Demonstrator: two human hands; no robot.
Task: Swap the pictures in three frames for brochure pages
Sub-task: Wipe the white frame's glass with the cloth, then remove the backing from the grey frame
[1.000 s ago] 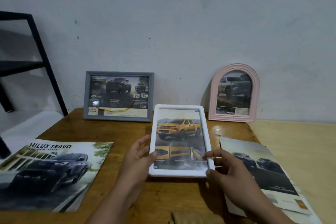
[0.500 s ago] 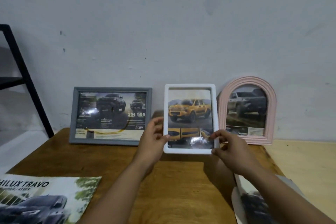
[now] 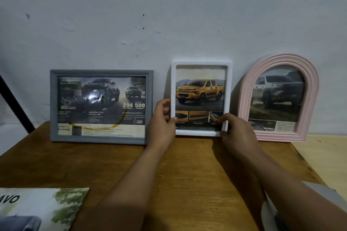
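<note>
A white frame (image 3: 201, 65) with a yellow pickup page stands upright at the wall, between two other frames. My left hand (image 3: 163, 124) grips its lower left edge and my right hand (image 3: 237, 133) grips its lower right corner. To the left a grey frame (image 3: 101, 139) holding a dark truck page leans on the wall. On the right a pink arched frame (image 3: 310, 80) holds a grey truck page.
All stand on a wooden table (image 3: 187, 184) against a pale wall. A brochure (image 3: 37, 210) lies at the front left corner, more brochure pages (image 3: 270, 210) under my right forearm. A black rack leg (image 3: 16, 107) rises at far left.
Both hands carried the white frame from the middle of the table back to the wall and stood it upright between the grey and pink frames. The view moved closer.
</note>
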